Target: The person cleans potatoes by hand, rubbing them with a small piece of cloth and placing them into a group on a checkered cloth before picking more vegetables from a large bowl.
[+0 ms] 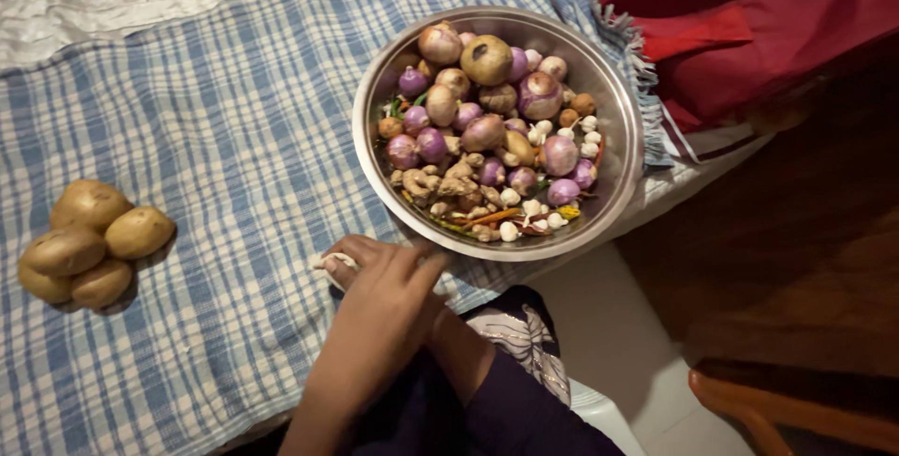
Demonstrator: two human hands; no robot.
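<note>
One hand (pixel 379 292), which of the two cannot be told, lies palm down on the blue checked cloth (pixel 234 119), fingers closed over a small white item (pixel 335 262) just beside the near rim of the steel bowl (pixel 620 152) of onions, garlic and ginger. Five potatoes (pixel 89 241) sit at the cloth's left edge

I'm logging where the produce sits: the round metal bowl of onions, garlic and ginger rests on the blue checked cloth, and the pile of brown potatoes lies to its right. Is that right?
Not quite. The head view shows the pile of brown potatoes to the left of the round metal bowl, not the right. The rest holds: the bowl of purple onions, white garlic cloves and knobbly ginger rests on the blue checked cloth.
</note>
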